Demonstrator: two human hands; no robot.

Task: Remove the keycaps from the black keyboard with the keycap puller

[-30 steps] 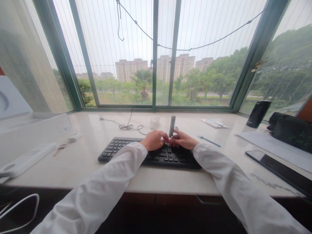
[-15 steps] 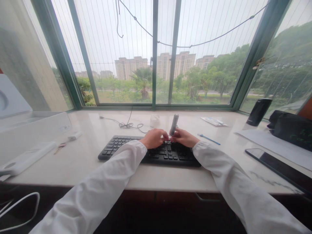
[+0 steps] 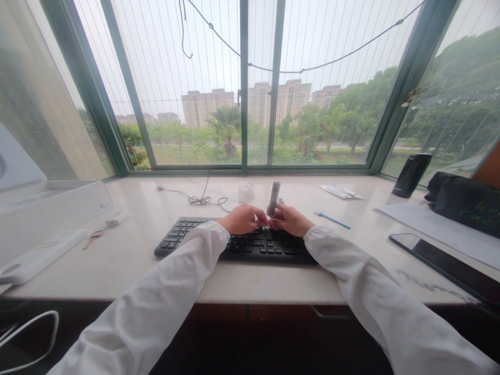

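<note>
My right hand (image 3: 291, 219) is closed round the lower part of a dark grey, stick-shaped object (image 3: 274, 198) that stands nearly upright; its exact kind does not show. My left hand (image 3: 242, 219) meets it from the other side, thumb and fingers pinched together near its lower end. Something small and shiny shows between the fingertips, too small to name. Both hands are over the black keyboard (image 3: 250, 254), covering the middle of its keys.
A tied cable (image 3: 200, 200) and a pale lump (image 3: 246, 192) lie behind the keyboard. On the right are a blue pen-like stick (image 3: 332, 220), a packet (image 3: 339, 191), a phone (image 3: 433, 260) and a black cylinder (image 3: 412, 175). A key (image 3: 92, 237) and power strip (image 3: 45, 255) lie left.
The whole view has shifted slightly left, keyboard and hands with it. The grey object's top has tipped a little and shows a different side. Both hands keep their grip.
</note>
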